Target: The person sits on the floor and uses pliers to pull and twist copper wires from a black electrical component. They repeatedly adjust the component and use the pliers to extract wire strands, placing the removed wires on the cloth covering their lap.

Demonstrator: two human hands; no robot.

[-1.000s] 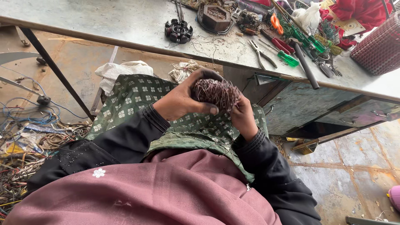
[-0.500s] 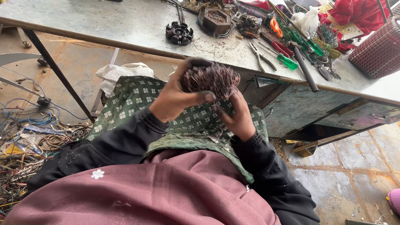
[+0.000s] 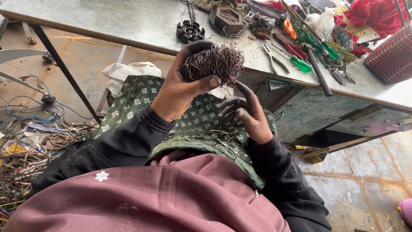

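— What did your left hand have at that moment?

— You had it raised in front of you, fingers and thumb clenched around a tangled bundle of copper wire, dark reddish brown. The bundle sat in your palm, thumb pressed across its lower front, just below the edge of the grey workbench as the head camera saw it.

— And your right hand?

— It was lower, just beside the bundle and under it. Its fingers were loosely curled and spread, gripping nothing firmly. A few thin strands hung from the bundle toward your fingertips; whether you pinched one, I cannot tell.

— Where was all this over?

— Over your lap, which was covered with a green patterned cloth. You wore black sleeves and a maroon garment.

— What lay on the bench?

— A black round part near the edge, a square metal motor core behind it, pliers, a green-handled screwdriver and a dark hammer. A woven basket stood at the far right. Loose cables lay heaped on the floor at your left.
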